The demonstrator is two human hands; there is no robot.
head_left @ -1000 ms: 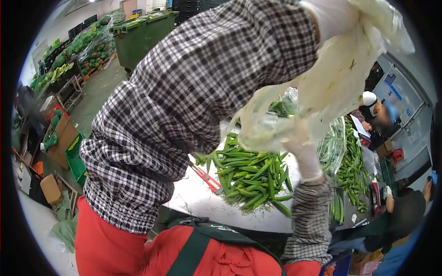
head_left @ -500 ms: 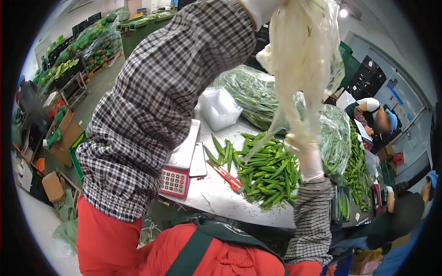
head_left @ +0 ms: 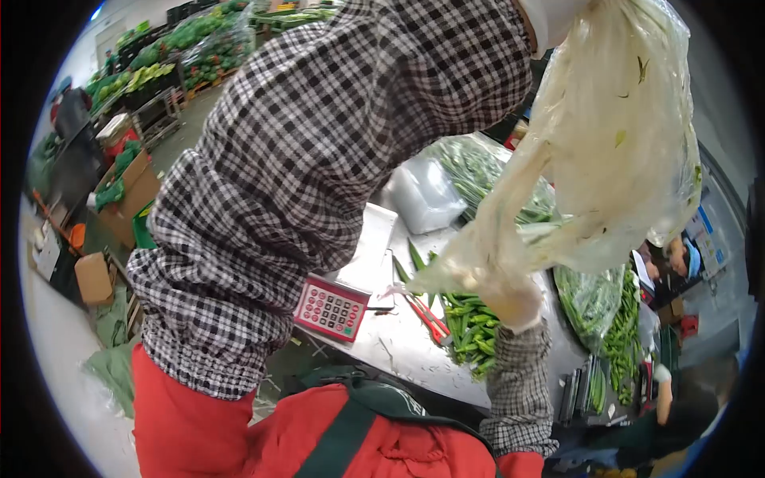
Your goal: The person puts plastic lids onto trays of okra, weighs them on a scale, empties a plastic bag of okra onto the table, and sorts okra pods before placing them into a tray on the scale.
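A large cloudy plastic bag [head_left: 621, 143] with a few green scraps inside hangs from my raised left hand [head_left: 554, 17]. That hand wears a white glove, and its fingers run out of view at the top edge. My gloved right hand [head_left: 510, 299] is lower down at the bag's gathered end, closed on the plastic, which partly covers its fingers. Beneath it a pile of green okra [head_left: 472, 334] lies on the metal table [head_left: 398, 342]. Left of the okra are red-handled scissors [head_left: 429, 320] and a red-and-white scale [head_left: 331, 309].
Clear plastic trays [head_left: 426, 193] stand behind the scale. Bagged okra [head_left: 590, 307] and loose okra [head_left: 621, 342] lie to the right, near small black trays [head_left: 586, 390]. Co-workers are at the right edge. A cardboard box [head_left: 131, 199] stands at the left.
The bag has swung right and spread wider, and my left hand has moved right with it. The view has shifted, so the table items appear elsewhere in the picture.
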